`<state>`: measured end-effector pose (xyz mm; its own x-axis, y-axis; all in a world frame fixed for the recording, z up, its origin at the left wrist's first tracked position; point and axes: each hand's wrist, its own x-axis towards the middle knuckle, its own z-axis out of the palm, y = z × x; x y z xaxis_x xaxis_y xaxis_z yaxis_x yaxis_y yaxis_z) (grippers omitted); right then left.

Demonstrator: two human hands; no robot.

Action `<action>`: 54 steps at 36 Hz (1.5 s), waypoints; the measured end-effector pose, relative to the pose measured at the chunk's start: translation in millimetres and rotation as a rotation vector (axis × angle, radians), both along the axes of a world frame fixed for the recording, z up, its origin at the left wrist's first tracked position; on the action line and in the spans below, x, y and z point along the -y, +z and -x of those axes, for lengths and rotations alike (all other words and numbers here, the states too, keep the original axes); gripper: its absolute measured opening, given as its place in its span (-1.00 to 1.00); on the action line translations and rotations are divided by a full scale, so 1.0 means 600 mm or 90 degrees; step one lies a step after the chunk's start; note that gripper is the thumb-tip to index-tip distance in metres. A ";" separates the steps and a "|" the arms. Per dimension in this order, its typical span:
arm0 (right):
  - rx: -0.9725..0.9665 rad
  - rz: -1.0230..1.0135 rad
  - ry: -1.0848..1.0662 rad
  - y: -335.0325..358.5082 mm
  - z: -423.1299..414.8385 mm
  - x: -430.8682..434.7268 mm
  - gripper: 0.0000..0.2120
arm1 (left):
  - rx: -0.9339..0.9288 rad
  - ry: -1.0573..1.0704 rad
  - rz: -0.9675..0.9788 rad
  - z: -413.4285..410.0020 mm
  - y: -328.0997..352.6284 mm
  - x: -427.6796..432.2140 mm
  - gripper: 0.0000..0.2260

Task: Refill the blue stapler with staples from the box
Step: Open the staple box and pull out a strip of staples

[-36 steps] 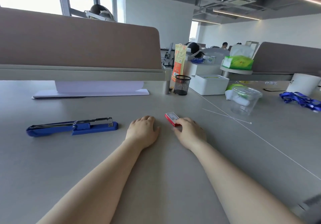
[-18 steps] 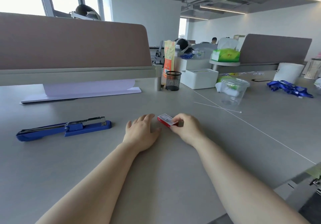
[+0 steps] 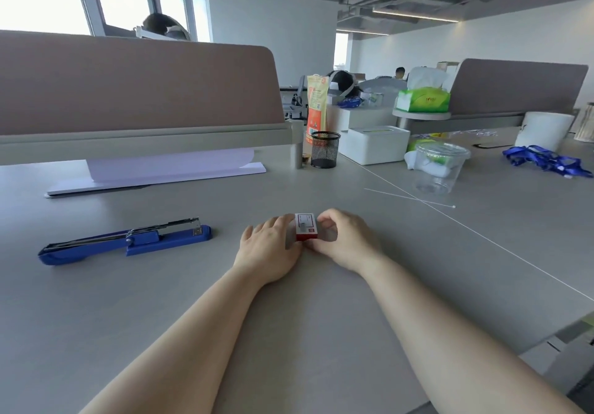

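Observation:
A small red and white staple box (image 3: 305,226) stands on the grey desk (image 3: 321,333) in the middle of the view, held from both sides. My left hand (image 3: 268,248) touches its left side with the fingertips. Thumb and fingers of my right hand (image 3: 345,240) pinch its right side. The blue stapler (image 3: 125,242) lies swung open on the desk to the left, its metal staple rail facing up, well apart from both hands.
A desk divider (image 3: 138,92) with a white stand (image 3: 157,172) closes the back. A black mesh cup (image 3: 325,149), a white box (image 3: 374,143), a clear plastic container (image 3: 440,169) and blue lanyards (image 3: 546,160) lie at the back right. The desk edge drops off at lower right.
The staple box has been turned and drawn between both hands. My left hand, flat on the desk before, now touches the box. The camera view has shifted.

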<state>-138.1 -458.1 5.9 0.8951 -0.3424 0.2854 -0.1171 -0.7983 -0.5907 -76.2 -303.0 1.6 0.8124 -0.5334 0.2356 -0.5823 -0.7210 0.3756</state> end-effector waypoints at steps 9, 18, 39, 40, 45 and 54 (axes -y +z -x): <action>0.003 -0.064 0.017 -0.002 -0.001 0.010 -0.62 | -0.009 -0.012 0.009 0.000 0.003 -0.002 -0.57; -0.003 -0.039 -0.045 -0.012 -0.013 0.022 -0.75 | 0.025 -0.046 -0.008 0.003 0.001 -0.001 -0.63; -0.002 -0.002 -0.036 -0.006 -0.013 0.009 -0.71 | -0.005 -0.020 -0.029 -0.003 -0.003 0.005 -0.57; -0.004 0.002 -0.036 -0.006 -0.013 0.008 -0.69 | -0.006 -0.020 -0.031 -0.002 -0.003 0.005 -0.56; -0.026 0.053 -0.049 -0.002 -0.018 0.001 -0.59 | -0.003 -0.034 -0.043 -0.002 -0.002 0.007 -0.59; -0.022 0.021 -0.032 -0.006 -0.032 0.006 -0.69 | -0.010 -0.016 -0.024 -0.005 -0.004 0.004 -0.57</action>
<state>-118.8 -461.9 2.4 0.8863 -0.3783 0.2670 -0.1772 -0.8098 -0.5592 -73.0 -305.5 -0.9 0.8018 -0.5622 0.2025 -0.5950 -0.7198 0.3576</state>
